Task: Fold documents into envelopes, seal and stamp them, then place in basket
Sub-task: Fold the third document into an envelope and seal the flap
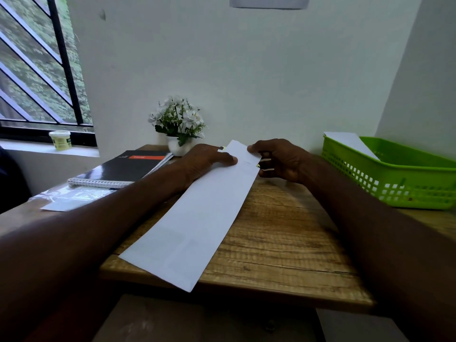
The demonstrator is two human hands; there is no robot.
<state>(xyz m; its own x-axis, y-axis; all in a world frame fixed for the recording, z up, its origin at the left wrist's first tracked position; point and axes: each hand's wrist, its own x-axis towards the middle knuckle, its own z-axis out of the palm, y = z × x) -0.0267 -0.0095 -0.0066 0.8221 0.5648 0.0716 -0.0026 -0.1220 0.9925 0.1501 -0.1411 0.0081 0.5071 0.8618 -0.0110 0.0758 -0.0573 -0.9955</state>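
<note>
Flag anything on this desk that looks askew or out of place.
The long white paper lies diagonally, its near corner past the desk edge. The left hand and right hand hold its far end. A white sheet leans in the green basket.

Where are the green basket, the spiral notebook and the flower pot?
green basket [385,180], head view, front lattice wall.
spiral notebook [118,169], head view, black cover.
flower pot [175,146], head view, white side.

A black spiral notebook [121,170] lies on the bench [283,233]; white potted flowers [178,124] stand behind it; a small tub [60,140] sits on the windowsill [49,149].
</note>
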